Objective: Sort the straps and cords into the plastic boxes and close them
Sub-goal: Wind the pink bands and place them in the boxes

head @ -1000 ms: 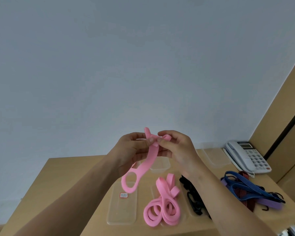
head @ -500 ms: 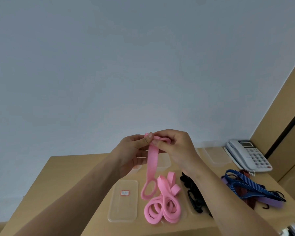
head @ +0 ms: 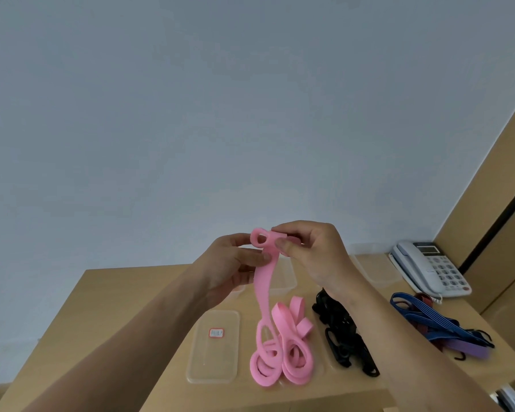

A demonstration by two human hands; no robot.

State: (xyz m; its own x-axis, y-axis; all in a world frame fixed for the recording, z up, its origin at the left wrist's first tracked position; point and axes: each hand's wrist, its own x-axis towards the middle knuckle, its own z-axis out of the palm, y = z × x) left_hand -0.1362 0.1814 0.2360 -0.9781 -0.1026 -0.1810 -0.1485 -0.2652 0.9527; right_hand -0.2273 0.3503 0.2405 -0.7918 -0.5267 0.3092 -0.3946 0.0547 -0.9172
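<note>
Both hands hold one pink strap (head: 264, 281) above the desk. The right hand (head: 312, 254) pinches its folded top end between thumb and forefinger; the left hand (head: 232, 269) grips the strap just below, fingers curled about it. A small loop stands up between the two hands, which suggests the strap is being rolled or folded for packing. The rest hangs down freely, its lower loop reaching the pile of pink straps (head: 283, 349) on the desk (head: 125, 298).

Finding on progress: early stage. The pink pile lies loose, apparently on a clear lid. Beside it to the right lie black cords (head: 344, 331), also unpacked, and further right a bundle of blue and purple straps (head: 434, 325) near the telephone (head: 428, 267). A clear lid with a red label (head: 214, 347) lies flat, off its box. Clear plastic boxes (head: 283, 278) stand behind the hands, partly hidden; their contents cannot be judged. No box appears closed.

Outstanding: packing all three groups and fitting every lid.
</note>
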